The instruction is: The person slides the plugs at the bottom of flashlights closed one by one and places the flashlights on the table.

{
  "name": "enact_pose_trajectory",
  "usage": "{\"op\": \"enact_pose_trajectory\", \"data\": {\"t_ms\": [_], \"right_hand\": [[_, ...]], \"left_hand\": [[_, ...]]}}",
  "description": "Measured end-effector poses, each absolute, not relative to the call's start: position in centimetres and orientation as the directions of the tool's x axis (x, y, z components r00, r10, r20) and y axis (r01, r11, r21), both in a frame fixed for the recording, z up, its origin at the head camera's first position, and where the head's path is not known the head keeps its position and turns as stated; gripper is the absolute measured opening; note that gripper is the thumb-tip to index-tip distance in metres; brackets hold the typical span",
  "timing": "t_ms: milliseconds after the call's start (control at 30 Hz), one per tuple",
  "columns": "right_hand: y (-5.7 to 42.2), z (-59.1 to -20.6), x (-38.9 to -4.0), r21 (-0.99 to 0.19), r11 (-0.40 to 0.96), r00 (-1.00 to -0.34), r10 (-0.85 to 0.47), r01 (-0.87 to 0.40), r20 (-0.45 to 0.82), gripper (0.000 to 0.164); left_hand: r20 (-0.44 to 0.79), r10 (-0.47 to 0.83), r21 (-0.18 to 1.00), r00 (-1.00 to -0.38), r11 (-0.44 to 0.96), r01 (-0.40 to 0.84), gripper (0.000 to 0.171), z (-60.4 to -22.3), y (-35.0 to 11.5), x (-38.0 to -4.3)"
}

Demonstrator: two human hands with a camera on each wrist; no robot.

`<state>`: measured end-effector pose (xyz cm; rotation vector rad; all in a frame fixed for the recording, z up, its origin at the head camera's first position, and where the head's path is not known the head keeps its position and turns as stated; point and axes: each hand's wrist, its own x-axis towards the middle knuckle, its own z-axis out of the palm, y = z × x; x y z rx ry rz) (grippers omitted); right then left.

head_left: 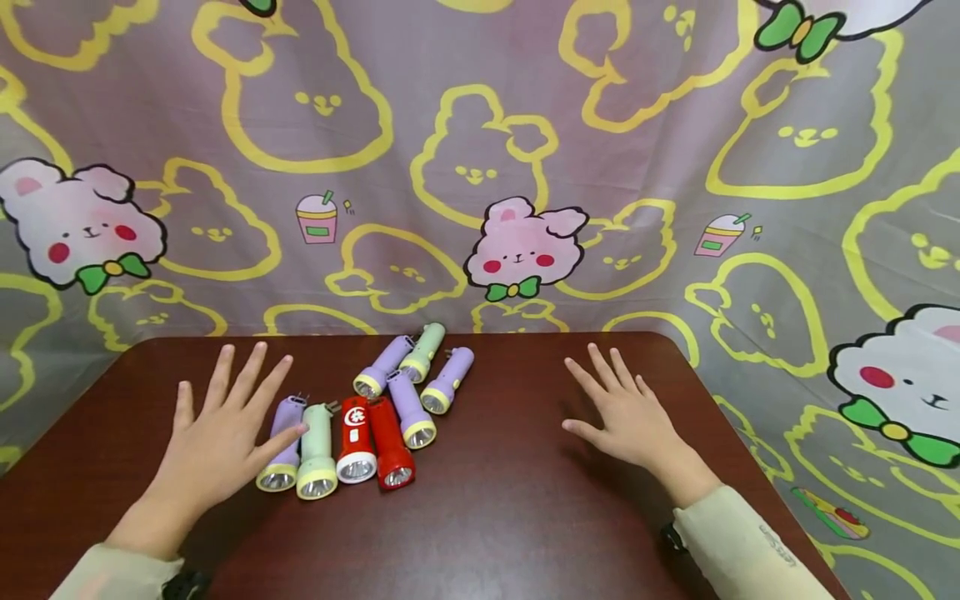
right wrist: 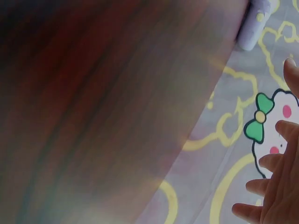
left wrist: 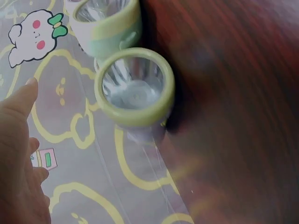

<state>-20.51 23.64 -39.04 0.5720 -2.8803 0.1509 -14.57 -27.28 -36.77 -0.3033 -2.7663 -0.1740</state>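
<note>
My left hand (head_left: 217,442) is spread with straight fingers over the table's left side, its thumb passing in front of a purple flashlight (head_left: 291,417). Beside that one lie a green flashlight (head_left: 317,437), a red one with a white rim (head_left: 356,437) and an all-red one (head_left: 391,442). Farther back are purple flashlights (head_left: 411,408) and a pale green one (head_left: 426,348). On the right, my right hand (head_left: 630,421) also has its fingers spread and holds nothing. The left wrist view shows a yellow-rimmed lens (left wrist: 135,88) up close; the right wrist view catches a purple flashlight (right wrist: 254,28).
The dark reddish-brown table (head_left: 495,517) has rounded back corners. Behind it and along its sides hangs a grey cloth (head_left: 420,125) printed with yellow outlines and cartoon rabbits. Both sleeves are pale, with a dark band at each wrist.
</note>
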Motion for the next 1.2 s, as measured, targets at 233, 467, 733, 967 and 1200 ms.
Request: {"op": "enact_pose_trajectory", "data": {"t_ms": [233,467,733,967,1200], "right_hand": [[21.4,-39.0,-21.2,-0.092,0.903,-0.897,-0.397,-0.419,0.193,0.086],[19.6,-38.8,-22.1,-0.103,0.895,-0.892,-0.411,-0.434,0.186,0.084],[17.6,-38.3,-23.1,-0.163,0.881,-0.893,-0.419,-0.444,0.165,0.084],[16.1,-38.4,-24.2,-0.224,0.875,-0.903,-0.420,-0.430,0.093,0.085],[14.9,-38.7,-25.5,-0.297,0.866,-0.912,-0.409,-0.403,0.044,0.087]], "left_hand": [[0.373,0.219,0.102,-0.902,0.956,0.274,0.090,-37.0,-25.8,-15.3],[0.379,0.251,0.107,-0.891,0.944,0.312,0.086,-36.9,-24.2,-16.1],[0.350,0.283,0.120,-0.893,0.932,0.342,0.081,-36.7,-22.4,-17.4],[0.323,0.311,0.159,-0.894,0.913,0.376,0.075,-36.9,-20.5,-18.7],[0.299,0.371,0.255,-0.879,0.857,0.448,0.070,-37.0,-18.4,-20.1]]}}
